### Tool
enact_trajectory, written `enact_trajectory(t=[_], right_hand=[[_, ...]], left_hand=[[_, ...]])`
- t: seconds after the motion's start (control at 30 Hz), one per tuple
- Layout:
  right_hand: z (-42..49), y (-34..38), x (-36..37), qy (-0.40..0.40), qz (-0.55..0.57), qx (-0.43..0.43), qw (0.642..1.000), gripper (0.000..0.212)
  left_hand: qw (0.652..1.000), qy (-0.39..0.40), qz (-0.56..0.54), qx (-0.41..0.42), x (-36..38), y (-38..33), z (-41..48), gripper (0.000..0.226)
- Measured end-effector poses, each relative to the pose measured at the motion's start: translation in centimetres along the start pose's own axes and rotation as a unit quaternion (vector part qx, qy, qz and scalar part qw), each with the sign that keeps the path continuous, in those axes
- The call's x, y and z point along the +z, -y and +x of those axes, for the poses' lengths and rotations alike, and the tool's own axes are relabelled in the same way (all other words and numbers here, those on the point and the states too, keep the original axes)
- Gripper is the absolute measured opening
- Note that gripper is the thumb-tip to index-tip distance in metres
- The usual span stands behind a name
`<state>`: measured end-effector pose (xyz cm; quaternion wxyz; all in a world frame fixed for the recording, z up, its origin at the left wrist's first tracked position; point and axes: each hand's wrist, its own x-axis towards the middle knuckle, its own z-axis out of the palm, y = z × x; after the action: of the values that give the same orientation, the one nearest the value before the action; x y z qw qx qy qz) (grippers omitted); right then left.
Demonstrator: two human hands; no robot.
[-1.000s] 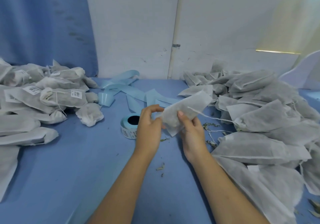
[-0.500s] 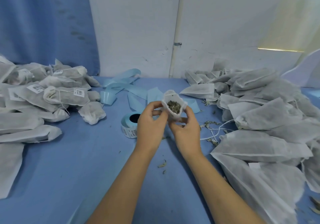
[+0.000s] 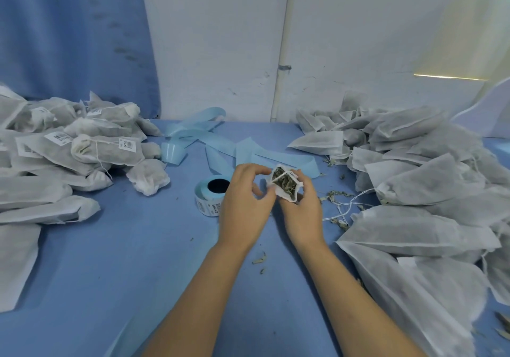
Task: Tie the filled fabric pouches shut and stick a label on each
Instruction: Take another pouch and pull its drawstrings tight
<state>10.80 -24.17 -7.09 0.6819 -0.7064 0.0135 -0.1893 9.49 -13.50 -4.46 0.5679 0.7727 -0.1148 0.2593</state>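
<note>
Holding open pouch in right hand, body hidden; left hand: grip unclear.

Your two hands, left hand and right hand, one open pouch, one label roll, two pouch heaps, left heap, right heap, each past counting

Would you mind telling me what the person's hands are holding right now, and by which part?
One filled pouch, its mouth open: the right hand grips its body just under the mouth, and the left hand pinches the mouth's left rim.
</note>
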Motion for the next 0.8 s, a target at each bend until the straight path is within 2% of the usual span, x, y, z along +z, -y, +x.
enact_trajectory(t=[0.17, 0.37, 0.5, 0.67, 0.8], right_hand=[[-0.1, 0.2, -0.3, -0.01, -0.062, -0.013, 0.998, 0.038], [0.0, -0.2, -0.6, -0.048, -0.075, 0.014, 0.996, 0.029], [0.1, -0.5, -0.6, -0.045, -0.088, 0.008, 0.995, 0.029], [0.1, -0.5, -0.4, -0.052, -0.103, 0.006, 0.993, 0.031], [-0.1, 0.1, -0.1, -0.038, -0.109, 0.007, 0.993, 0.034]], left_hand=[[0.986, -0.099, -0.077, -0.11, -0.2, 0.3, 0.6, 0.019], [0.959, -0.211, -0.107, -0.158, -1.9, 0.1, 1.6, 0.009], [0.966, -0.186, -0.079, -0.162, -2.3, 0.2, 1.7, 0.01], [0.985, -0.13, -0.065, -0.092, -1.3, -0.9, 1.1, 0.018], [0.989, -0.047, -0.076, -0.116, 0.3, -1.4, 0.5, 0.028]])
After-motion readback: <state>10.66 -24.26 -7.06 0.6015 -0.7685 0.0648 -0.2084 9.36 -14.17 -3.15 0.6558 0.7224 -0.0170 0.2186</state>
